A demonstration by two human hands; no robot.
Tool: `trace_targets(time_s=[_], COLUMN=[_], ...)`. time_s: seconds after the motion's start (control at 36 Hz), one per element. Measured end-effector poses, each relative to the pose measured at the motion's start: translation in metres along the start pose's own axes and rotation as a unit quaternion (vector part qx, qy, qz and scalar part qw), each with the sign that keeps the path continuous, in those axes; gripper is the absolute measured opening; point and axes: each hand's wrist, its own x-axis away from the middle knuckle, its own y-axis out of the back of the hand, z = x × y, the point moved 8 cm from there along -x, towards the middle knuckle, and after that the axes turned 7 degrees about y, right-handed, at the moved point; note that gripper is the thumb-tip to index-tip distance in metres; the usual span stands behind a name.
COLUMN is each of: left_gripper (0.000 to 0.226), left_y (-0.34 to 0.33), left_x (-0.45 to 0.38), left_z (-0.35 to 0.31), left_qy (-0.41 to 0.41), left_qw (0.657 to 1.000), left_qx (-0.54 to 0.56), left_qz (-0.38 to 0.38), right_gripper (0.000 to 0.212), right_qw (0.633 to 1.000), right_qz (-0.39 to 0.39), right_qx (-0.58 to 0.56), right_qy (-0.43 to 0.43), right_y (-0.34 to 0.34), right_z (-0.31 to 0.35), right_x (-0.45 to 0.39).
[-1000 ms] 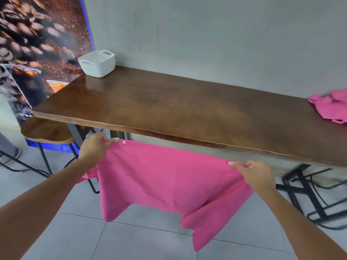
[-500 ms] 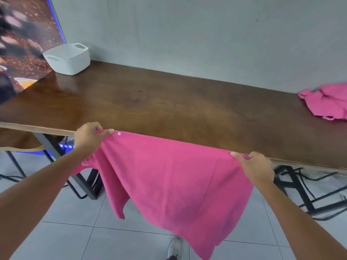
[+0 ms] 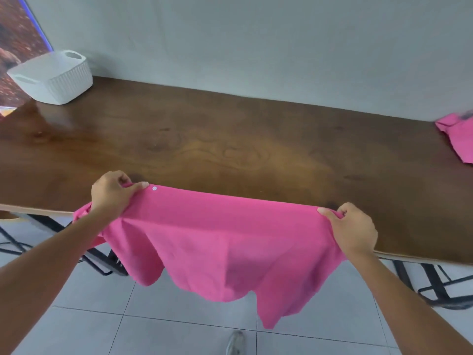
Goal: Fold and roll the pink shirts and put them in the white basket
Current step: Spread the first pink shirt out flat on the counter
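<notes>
White ribbed plastic forms the basket [image 3: 55, 76], which stands at the far left corner of the counter [image 3: 230, 139], against the wall, with a cut-out handle at each end. No writing can be read on it or on anything else.

Nearer, the left hand [image 3: 110, 194] reaches forward over the counter's front edge, forearm extended, knuckles up. Its fingers [image 3: 137, 186] are curled and clamped on one end of the pink shirt's top edge; a small white button [image 3: 154, 188] sits just beside them.

The held pink shirt [image 3: 225, 239] is stretched taut between both hands. Its long axis runs left to right, roughly parallel to the counter's front edge. The top edge lies over the counter near that edge; the remaining fabric hangs down in front of the counter, above the tiled floor [image 3: 89, 316], in uneven lobes.

The right hand [image 3: 354, 229] mirrors the left, forearm extended, fingers curled and pinching the other end of the top edge.

A second pink shirt [image 3: 458, 137] lies crumpled on the counter at the far right, partly cut off by the frame.
</notes>
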Motion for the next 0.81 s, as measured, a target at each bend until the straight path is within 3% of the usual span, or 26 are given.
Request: trace_targets(time_s=[0.25,0.81], left_gripper=[0.045,0.047], left_y=[-0.019,-0.069], left_x=[-0.03,-0.153], left_z=[-0.022,-0.076], left_qy=[-0.018,-0.038], left_qw=[0.999,0.999], left_qx=[-0.001,0.004], left_qz=[-0.031,-0.006], right_gripper=[0.052,0.052], right_qw=[0.994,0.993], right_qz=[-0.006,0.009], right_qx=[0.033,0.05], right_qy=[0.103,0.107], right_y=[-0.011,-0.05], right_z=[0.006,0.049], right_x=[-0.06,-0.2])
